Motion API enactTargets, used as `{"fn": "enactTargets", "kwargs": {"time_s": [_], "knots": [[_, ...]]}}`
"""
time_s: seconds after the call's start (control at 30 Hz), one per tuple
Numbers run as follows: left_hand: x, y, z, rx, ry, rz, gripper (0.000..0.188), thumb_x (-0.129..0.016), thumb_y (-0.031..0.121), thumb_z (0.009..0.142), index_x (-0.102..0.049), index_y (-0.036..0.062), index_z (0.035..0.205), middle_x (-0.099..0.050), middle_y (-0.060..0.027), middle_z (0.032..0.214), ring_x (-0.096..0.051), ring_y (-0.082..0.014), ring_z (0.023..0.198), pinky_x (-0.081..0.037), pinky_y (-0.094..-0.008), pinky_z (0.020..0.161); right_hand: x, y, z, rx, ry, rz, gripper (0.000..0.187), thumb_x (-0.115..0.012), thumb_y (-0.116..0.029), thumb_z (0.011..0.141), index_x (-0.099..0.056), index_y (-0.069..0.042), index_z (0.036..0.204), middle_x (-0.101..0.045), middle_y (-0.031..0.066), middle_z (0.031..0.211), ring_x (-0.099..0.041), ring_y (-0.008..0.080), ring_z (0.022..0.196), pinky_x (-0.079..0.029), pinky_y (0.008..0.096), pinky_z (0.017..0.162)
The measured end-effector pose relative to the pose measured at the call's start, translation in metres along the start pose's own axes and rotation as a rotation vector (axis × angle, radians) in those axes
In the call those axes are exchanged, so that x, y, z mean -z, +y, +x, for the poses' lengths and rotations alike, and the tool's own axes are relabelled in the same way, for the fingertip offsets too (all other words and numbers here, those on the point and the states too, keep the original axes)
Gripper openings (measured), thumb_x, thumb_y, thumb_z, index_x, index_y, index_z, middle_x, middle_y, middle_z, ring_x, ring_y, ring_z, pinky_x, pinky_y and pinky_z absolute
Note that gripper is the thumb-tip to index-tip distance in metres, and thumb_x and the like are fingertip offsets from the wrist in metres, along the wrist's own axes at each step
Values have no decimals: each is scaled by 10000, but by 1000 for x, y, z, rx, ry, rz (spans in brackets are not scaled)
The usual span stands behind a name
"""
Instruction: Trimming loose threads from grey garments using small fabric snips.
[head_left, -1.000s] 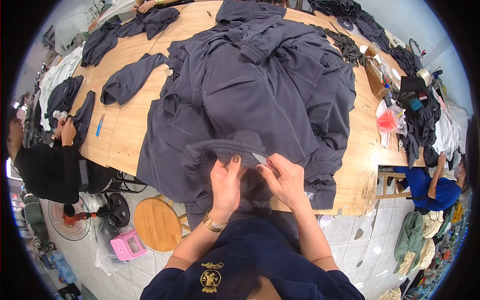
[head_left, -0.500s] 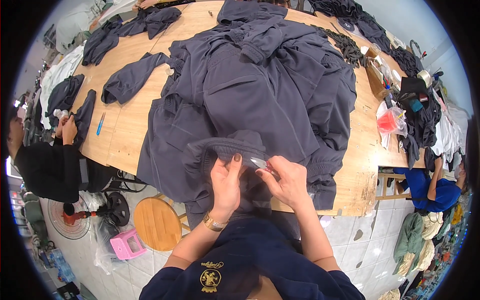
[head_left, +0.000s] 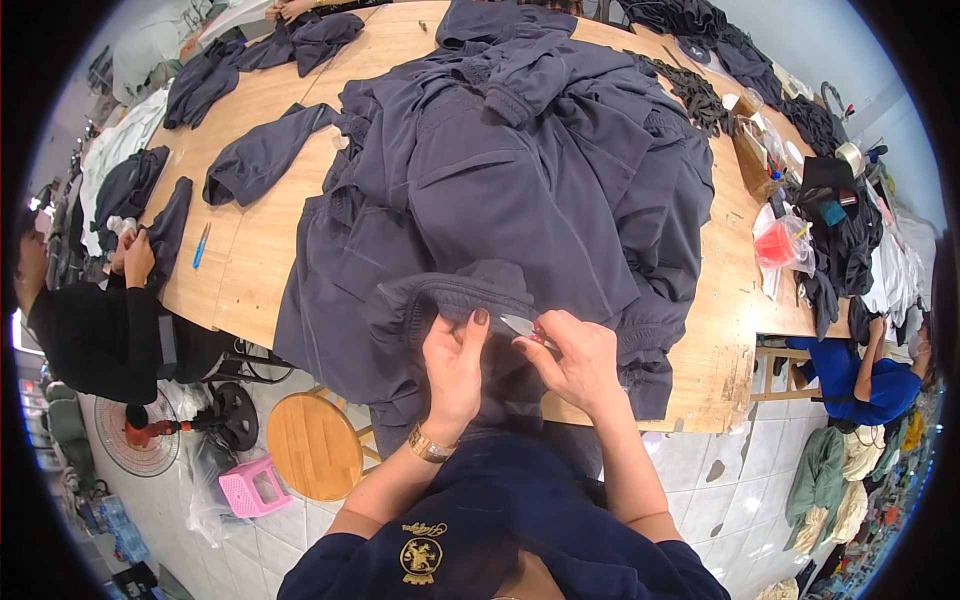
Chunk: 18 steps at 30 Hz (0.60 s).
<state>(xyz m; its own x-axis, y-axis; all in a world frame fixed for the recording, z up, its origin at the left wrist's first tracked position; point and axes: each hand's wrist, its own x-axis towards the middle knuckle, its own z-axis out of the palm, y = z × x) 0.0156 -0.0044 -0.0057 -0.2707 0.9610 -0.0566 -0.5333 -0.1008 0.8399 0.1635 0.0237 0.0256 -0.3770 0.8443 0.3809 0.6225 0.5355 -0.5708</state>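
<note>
A dark grey garment with a gathered elastic waistband (head_left: pixel 462 297) lies at the near edge of the table. My left hand (head_left: pixel 452 378) grips that waistband from below, its thumb pressed on the fabric. Closed around a small pair of thread snips (head_left: pixel 517 326) is my right hand (head_left: pixel 582 362). The pointed metal blades reach left toward the band, close to my left thumb; whether they touch a thread is too small to tell. Behind both hands rises a big heap of dark grey trousers (head_left: pixel 500 215), the top one showing a pocket slit.
On the wooden table (head_left: pixel 255 270) lie a blue pen-like tool (head_left: pixel 201 246) and a loose grey piece (head_left: pixel 265 160). Co-workers sit at left and right. A round stool (head_left: pixel 315 446), pink stool (head_left: pixel 254 489) and fan (head_left: pixel 138 430) stand at lower left. A red container (head_left: pixel 775 245) sits right.
My right hand and the snips have shifted very slightly. My left hand keeps its grip on the waistband, and the heap looks the same.
</note>
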Motion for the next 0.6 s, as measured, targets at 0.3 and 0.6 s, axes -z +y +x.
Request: {"fn": "enactTargets", "kwargs": {"time_s": [0.3,0.6], "knots": [[-6,10,0,66,-18,-76,170,-529,143,947,-547,49,1087,-622,-46,1025,-609,-126,915,-529,-302,771,-3,1,-4,8,17,-41,271,-711,-289,763,-551,-72,732,-532,57,623,-533,248,497,-398,323,473],[-4,6,0,44,9,-52,180,-534,138,944,-545,30,1088,-617,-58,1035,-613,-139,915,-535,-299,781,-4,2,-5,74,26,-187,285,-720,-321,747,-547,-95,727,-515,25,625,-518,217,508,-381,308,486]]}}
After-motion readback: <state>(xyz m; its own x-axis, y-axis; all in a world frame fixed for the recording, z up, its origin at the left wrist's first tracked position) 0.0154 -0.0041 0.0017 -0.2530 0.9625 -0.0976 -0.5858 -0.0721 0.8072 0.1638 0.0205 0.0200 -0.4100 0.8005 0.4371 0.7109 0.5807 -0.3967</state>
